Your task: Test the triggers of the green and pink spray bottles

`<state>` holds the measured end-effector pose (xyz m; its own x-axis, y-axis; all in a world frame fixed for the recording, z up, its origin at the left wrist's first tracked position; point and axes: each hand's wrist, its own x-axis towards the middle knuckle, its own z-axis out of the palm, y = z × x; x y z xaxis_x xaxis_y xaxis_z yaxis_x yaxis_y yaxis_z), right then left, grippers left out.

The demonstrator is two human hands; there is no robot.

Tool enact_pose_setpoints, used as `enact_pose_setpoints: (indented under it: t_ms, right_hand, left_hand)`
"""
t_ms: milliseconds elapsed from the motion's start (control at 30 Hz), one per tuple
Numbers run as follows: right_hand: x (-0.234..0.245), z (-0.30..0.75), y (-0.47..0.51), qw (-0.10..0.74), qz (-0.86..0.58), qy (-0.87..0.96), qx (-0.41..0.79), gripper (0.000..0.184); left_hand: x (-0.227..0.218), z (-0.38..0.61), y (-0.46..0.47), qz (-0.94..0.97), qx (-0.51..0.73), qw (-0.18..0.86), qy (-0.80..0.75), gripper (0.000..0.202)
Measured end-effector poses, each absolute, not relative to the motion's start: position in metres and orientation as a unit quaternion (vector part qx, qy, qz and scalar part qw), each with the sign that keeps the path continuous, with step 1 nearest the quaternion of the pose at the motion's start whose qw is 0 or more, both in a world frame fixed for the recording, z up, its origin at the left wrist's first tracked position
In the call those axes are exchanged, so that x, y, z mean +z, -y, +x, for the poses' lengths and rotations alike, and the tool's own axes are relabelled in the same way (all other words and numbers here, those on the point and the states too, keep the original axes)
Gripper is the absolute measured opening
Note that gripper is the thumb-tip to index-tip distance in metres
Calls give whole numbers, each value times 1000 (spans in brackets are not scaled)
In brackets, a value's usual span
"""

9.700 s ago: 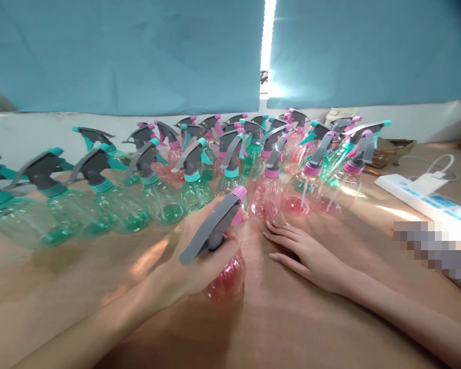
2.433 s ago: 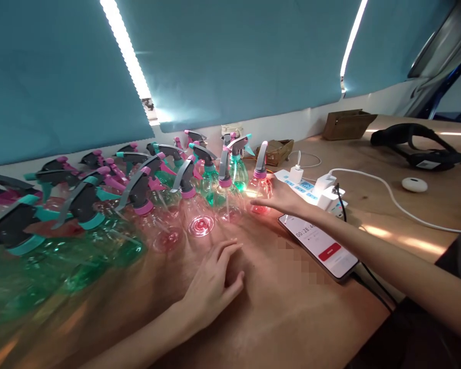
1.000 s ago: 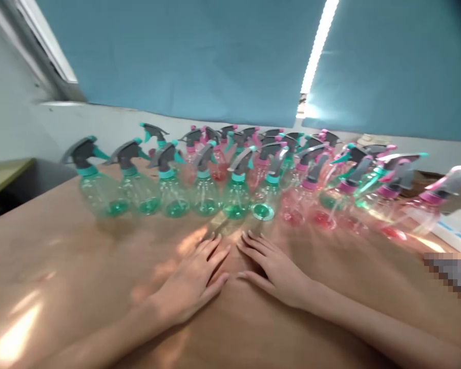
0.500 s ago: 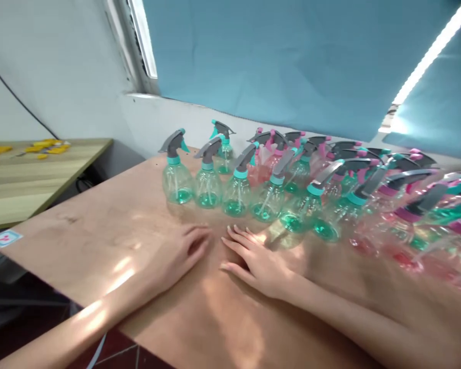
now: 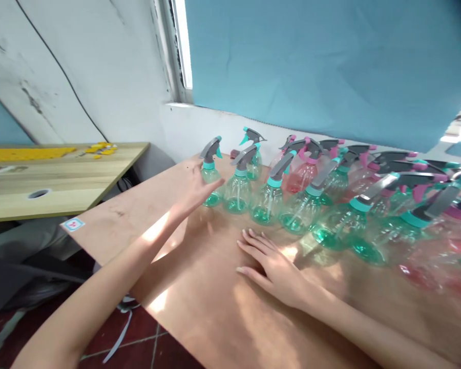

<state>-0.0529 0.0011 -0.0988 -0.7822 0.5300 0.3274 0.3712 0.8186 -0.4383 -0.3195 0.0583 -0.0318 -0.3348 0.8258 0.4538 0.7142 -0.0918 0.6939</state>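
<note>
Several clear spray bottles with turquoise collars stand in a row on the brown tabletop [image 5: 200, 266], a little green at their bases. At the row's left end is an upright spray bottle [image 5: 211, 177] with a grey trigger head. My left hand [image 5: 197, 189] is around its body, fingers at the left side and thumb stretched across the front; whether it touches is unclear. Beside it stands another green spray bottle [image 5: 238, 192]. My right hand [image 5: 274, 266] lies flat on the tabletop, fingers spread, in front of the third spray bottle [image 5: 268, 202], holding nothing.
Pink spray bottles [image 5: 301, 174] and more green ones crowd the back and right. A wooden side table [image 5: 61, 192] with yellow pieces [image 5: 102, 148] stands at the left. A blue sheet [image 5: 311, 66] hangs behind. A small sticker [image 5: 72, 224] marks the tabletop's left corner.
My left hand has gone from the tabletop forward to the leftmost spray bottle, its thumb now spread. The view has turned left. My right hand stays flat on the tabletop.
</note>
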Motion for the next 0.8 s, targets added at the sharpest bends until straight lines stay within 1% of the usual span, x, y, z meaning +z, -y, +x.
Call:
enact_pose_setpoints:
  t_ms: [67, 133, 300, 433, 533, 633, 733, 800]
  right_hand:
    - [-99, -53, -1, 226, -241, 926, 180, 53]
    - [-100, -53, -1, 233, -240, 925, 182, 52]
    - [-101, -52, -1, 245, -236, 919, 198, 50]
    - [-102, -48, -2, 243, -233, 919, 205, 51]
    - [-100, -42, -2, 237, -221, 921, 215, 49]
    - [-97, -30, 1, 211, -217, 925, 228, 53]
    - [-95, -9, 7, 205, -237, 919, 238, 56]
    - [-93, 11, 11, 214, -265, 907, 246, 58]
  left_hand:
    - [-35, -321, -65, 577, 459, 67, -672, 58]
    - [-36, -324, -66, 580, 452, 70, -674, 56]
    - [-28, -333, -42, 576, 428, 55, -695, 63]
    - [-22, -326, -1, 554, 401, 31, -729, 60]
    - [-21, -307, 30, 557, 384, 22, -736, 62]
    - [-23, -276, 56, 573, 364, 18, -734, 59]
    - [-24, -236, 72, 628, 372, 25, -683, 58]
    - [-25, -206, 77, 640, 383, 49, -665, 57]
